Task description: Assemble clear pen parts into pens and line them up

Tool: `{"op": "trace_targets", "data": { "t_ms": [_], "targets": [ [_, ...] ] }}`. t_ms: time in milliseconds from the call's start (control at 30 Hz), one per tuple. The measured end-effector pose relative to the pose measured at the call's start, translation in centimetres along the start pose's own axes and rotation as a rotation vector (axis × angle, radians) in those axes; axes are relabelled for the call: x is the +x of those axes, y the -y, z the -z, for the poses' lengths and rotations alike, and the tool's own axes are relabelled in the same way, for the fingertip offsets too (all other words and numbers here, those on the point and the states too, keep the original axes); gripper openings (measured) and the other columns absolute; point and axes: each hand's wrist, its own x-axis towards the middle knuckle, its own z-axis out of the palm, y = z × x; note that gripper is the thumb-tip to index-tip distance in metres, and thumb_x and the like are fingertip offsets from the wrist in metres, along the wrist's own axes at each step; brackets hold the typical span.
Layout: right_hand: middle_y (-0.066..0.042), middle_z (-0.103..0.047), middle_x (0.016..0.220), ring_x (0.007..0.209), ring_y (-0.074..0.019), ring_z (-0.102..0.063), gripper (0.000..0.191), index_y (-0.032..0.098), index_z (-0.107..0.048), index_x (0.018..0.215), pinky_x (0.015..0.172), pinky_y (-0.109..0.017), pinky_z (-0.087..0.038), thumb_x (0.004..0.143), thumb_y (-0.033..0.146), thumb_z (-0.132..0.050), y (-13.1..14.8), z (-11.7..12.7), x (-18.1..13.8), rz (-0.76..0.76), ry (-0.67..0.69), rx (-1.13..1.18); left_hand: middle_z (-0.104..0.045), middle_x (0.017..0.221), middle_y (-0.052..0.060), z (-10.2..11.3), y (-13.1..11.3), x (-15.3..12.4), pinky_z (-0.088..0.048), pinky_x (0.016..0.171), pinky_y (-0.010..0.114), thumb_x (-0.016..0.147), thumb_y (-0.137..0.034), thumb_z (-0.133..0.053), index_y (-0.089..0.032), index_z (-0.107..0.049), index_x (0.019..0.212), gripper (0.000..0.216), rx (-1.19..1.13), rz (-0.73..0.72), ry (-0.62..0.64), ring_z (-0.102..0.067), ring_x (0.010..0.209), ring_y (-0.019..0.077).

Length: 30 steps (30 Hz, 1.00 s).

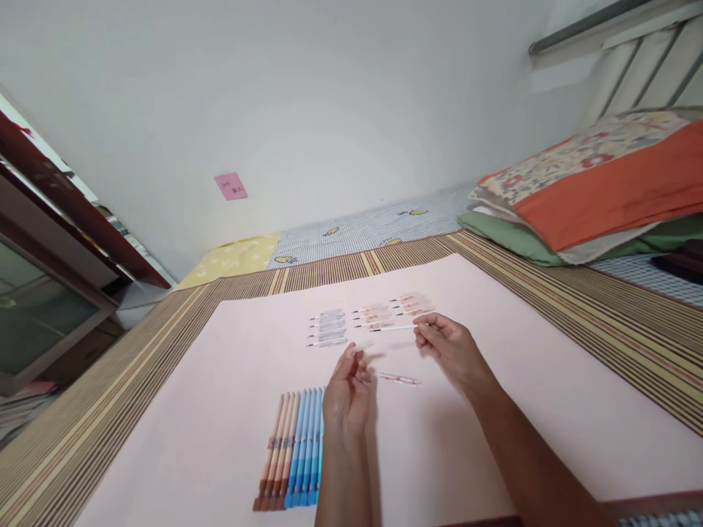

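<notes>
Nearest us, brown and blue pens (304, 454) lie beside our left forearm (346, 476). Fingers of our left hand (347, 391) pinch a small clear piece (362, 346); those of our right hand (447, 348) grip one end of a white refill (395, 329) over a pink sheet (549, 410). Slim pointed rods (328, 328) lie beyond. Bare sheet stretches rightward; its far edge borders a striped mat (340, 265).

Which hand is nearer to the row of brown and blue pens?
Left. The left hand is right by the far right corner of the row of pens; the right hand is farther off, beyond them and to the right.
</notes>
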Motion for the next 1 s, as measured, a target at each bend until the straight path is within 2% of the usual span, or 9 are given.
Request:
{"op": "trace_targets", "data": {
  "t_ms": [100, 233, 533, 833, 1000],
  "targets": [
    [-0.001, -0.065, 0.070, 0.060, -0.0122, -0.056, 0.030, 0.019, -0.069, 0.081, 0.060, -0.027, -0.047, 0.075, 0.047, -0.076, 0.8, -0.3, -0.3, 0.031, -0.030, 0.010, -0.066, 0.078, 0.007, 0.0, -0.1, 0.1, -0.046, 0.046, 0.013, 0.094, -0.005, -0.051, -0.009, -0.065, 0.101, 0.017, -0.024, 0.004, -0.007, -0.058, 0.053, 0.0063],
    [-0.001, -0.065, 0.064, 0.060, -0.0134, -0.057, 0.030, 0.019, -0.068, 0.075, 0.059, -0.027, -0.048, 0.078, 0.048, -0.074, 1.4, -0.5, -0.5, 0.076, -0.045, -0.094, -0.065, 0.079, 0.007, 0.1, -0.1, 0.2, -0.046, 0.046, 0.014, 0.093, -0.005, -0.052, -0.009, -0.065, 0.102, 0.016, -0.029, -0.001, -0.006, -0.058, 0.054, 0.0065],
    [-0.002, -0.065, 0.063, 0.063, -0.0152, -0.060, 0.027, 0.019, -0.068, 0.075, 0.060, -0.027, -0.048, 0.082, 0.045, -0.070, 1.3, -0.5, -0.7, 0.091, -0.051, -0.189, -0.065, 0.077, 0.007, 0.0, -0.1, 0.1, -0.046, 0.047, 0.013, 0.094, -0.005, -0.050, -0.010, -0.067, 0.100, 0.018, -0.021, -0.005, -0.005, -0.057, 0.054, 0.0058],
    [-0.001, -0.066, 0.064, 0.064, -0.0158, -0.061, 0.024, 0.020, -0.069, 0.078, 0.063, -0.028, -0.050, 0.082, 0.044, -0.070, 1.9, -0.4, -0.8, 0.123, -0.066, -0.211, -0.066, 0.076, 0.007, 0.5, -0.2, 0.7, -0.043, 0.045, 0.013, 0.092, -0.004, -0.053, -0.007, -0.068, 0.090, 0.016, -0.029, -0.070, -0.010, -0.056, 0.052, 0.0052],
    [-0.002, -0.067, 0.064, 0.066, -0.0164, -0.062, 0.026, 0.020, -0.068, 0.075, 0.063, -0.028, -0.049, 0.083, 0.044, -0.068, 1.9, -0.7, -1.0, 0.128, -0.020, -0.240, -0.067, 0.075, 0.008, 0.6, 0.1, 0.7, -0.043, 0.045, 0.013, 0.089, -0.004, -0.056, -0.008, -0.069, 0.088, 0.014, -0.007, -0.072, 0.024, -0.056, 0.052, 0.0061]
  ]
}}
